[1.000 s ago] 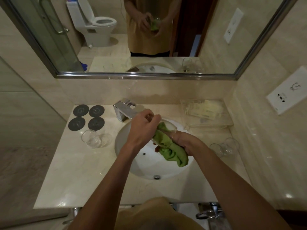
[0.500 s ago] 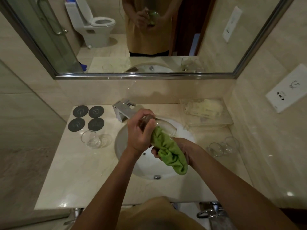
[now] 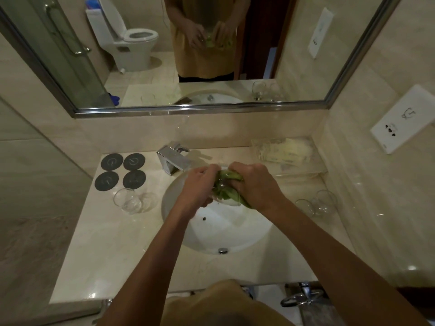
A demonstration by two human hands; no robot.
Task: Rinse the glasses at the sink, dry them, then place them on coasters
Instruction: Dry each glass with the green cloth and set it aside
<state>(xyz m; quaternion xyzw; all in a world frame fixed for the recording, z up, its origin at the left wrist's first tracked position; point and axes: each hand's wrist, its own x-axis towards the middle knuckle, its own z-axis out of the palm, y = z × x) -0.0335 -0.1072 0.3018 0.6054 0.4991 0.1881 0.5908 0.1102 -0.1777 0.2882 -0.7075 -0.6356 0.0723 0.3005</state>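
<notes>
Over the sink basin [image 3: 219, 234], just in front of the faucet [image 3: 173, 160], both hands work on one glass [image 3: 223, 192]. The left hand [image 3: 199, 187] wraps its grip round the glass from the left. The right hand [image 3: 256, 184] closes its grip on the green cloth [image 3: 229, 178], which is stuffed into the glass. A second ago the cloth hung loose below the right hand; now it is bunched up inside and the right hand has rolled over on top, so the drying looks well under way. To the left of the grip, two glasses [image 3: 131, 201] stand on the surface just beside four dark coasters [image 3: 122, 171], all still bare. To the right, two more glasses [image 3: 316, 203] wait, probably unrinsed.
</notes>
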